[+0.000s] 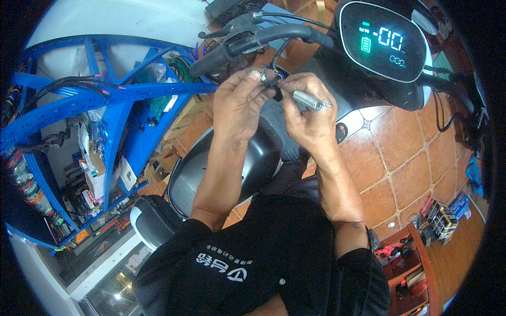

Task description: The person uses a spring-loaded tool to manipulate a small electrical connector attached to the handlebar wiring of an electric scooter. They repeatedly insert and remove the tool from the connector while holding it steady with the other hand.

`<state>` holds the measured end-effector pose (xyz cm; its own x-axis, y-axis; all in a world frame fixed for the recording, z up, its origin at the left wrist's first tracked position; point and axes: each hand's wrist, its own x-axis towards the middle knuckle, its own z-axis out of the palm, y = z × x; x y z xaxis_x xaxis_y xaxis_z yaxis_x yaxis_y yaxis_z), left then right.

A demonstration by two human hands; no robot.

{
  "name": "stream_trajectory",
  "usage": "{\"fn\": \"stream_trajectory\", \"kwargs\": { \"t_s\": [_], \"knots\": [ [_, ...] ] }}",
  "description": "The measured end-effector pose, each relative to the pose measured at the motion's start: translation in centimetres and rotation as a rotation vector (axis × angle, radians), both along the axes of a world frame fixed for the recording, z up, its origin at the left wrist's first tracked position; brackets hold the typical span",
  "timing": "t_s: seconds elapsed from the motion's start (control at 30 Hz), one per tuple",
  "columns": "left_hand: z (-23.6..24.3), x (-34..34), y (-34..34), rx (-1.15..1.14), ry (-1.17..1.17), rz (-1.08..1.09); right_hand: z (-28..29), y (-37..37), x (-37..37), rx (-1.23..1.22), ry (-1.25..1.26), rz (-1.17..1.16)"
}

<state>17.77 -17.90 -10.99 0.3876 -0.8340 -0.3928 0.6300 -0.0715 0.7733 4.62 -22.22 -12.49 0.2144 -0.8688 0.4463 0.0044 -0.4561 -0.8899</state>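
My left hand [240, 100] pinches a small connector [269, 81], partly white and partly dark, where thin coloured wires [278, 75] come from a black cable below the handlebar. My right hand [311, 113] grips a slim tool with a silver spring coil [305, 99] along it, its tip at the connector. The fingertips of both hands nearly meet there; the exact contact is too small to tell. Above them is the scooter's handlebar with grip and brake lever [226, 52]; to the upper right is the lit dashboard display [395, 63].
Blue metal shelving [121, 121] with bags, boxes and cables stands at left. The scooter's black seat [190, 176] lies below my hands. Tiled floor [400, 158] extends at right, near a wooden cabinet [416, 247] with boxes and tools [440, 221].
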Motion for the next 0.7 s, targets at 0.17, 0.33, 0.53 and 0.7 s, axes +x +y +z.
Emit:
{"fn": "stream_trajectory", "kwargs": {
  "t_s": [0.17, 0.33, 0.53, 0.7],
  "knots": [
    [-0.33, 0.21, 0.13, -0.007, -0.002, -0.019, -0.25, -0.20, -0.29, -0.006, 0.012, 0.033],
    [-0.64, 0.57, 0.13, -0.014, 0.008, -0.034, 0.26, -0.27, -0.41, 0.089, 0.017, 0.058],
    [-0.29, 0.29, 0.04, 0.002, -0.008, -0.025, 0.07, -0.35, -0.29, 0.087, 0.030, 0.050],
    [-0.31, 0.13, -0.09, 0.005, -0.010, -0.023, 0.20, -0.47, -0.39, 0.013, 0.065, 0.037]
  ]
}}
